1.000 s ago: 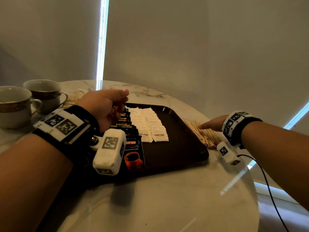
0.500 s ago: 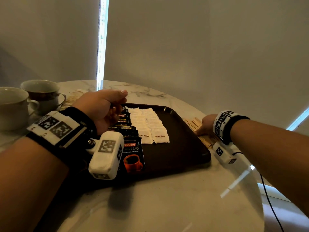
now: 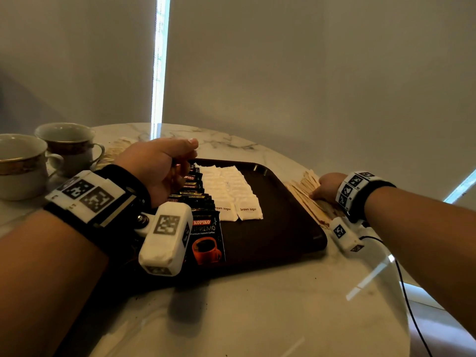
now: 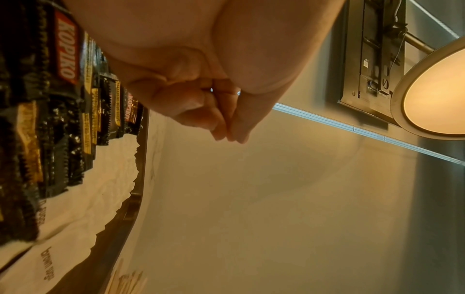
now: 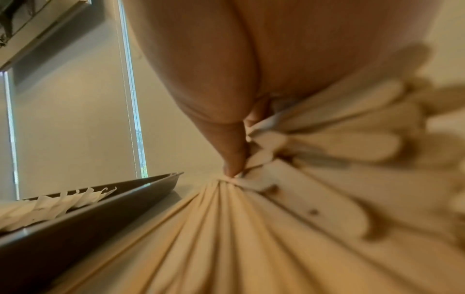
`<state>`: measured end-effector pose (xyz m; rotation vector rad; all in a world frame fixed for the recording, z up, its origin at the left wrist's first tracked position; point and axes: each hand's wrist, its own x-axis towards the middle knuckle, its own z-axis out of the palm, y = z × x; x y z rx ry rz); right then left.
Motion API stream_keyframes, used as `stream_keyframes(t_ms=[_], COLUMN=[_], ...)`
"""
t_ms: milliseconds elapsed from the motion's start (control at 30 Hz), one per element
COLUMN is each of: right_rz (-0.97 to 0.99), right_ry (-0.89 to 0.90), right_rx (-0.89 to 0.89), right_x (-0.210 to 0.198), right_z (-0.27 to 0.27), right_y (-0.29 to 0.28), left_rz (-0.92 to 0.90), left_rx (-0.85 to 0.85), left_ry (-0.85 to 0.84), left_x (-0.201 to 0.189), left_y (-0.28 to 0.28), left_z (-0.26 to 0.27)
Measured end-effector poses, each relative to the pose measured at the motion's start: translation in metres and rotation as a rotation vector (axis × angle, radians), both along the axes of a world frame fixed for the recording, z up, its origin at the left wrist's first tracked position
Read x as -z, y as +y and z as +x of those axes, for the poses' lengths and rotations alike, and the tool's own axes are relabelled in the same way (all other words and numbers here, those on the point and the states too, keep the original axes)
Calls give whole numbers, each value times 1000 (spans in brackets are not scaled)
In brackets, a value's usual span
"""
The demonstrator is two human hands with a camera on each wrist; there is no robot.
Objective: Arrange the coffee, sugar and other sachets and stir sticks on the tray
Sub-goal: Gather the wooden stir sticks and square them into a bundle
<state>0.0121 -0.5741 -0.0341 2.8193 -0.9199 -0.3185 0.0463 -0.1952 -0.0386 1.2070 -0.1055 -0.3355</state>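
The stir sticks (image 3: 306, 195) lie on the table (image 3: 257, 305) just beyond the right edge of the tray (image 3: 283, 228), right of centre in the head view. They are fanned side by side, their long axes running from lower right toward the upper left, roughly along that tray edge. The right hand (image 3: 325, 185) is already on them, far nearer than the left. It comes in from the right of the frame, wrist low, palm down on the fan. In the right wrist view the thumb (image 5: 232, 151) presses against the gathered sticks where they bunch, but the fingers are hidden under the palm, so whether the hand has closed round the bundle or only presses on it cannot be told.

The left hand (image 3: 159, 168) hovers at left centre over the row of coffee sachets (image 3: 203, 228) on the tray's left side, its fingers (image 4: 214, 117) curled in against the thumb with nothing between them. Sugar sachets (image 3: 231, 191) lie in two rows beside the coffee. To reach the tray's bare right part, the sticks would probably move leftward over the rim.
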Motion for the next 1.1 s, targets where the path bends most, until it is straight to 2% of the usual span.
stream_keyframes(t_ms=[200,433,600,900,1100], right_rz=[24,214,272,582,622], right_ry=[-69,-340,-466,-818,-1032], right_rx=[10,57,43,7,94], right_x=[-1,-14,-27,-36,-38], right_z=[-2,-9,-13,-9,-5], right_y=[-7,-11,-6,18,14], left_rz=[2,1,-10,-23,-17], left_rx=[9,3,7,29,30], left_ry=[16,23,24,17,20], left_x=[0,0,-2,-3,-4], left_y=[-1,0,0,0,1], left_z=[0,-1,-2,-3,-3])
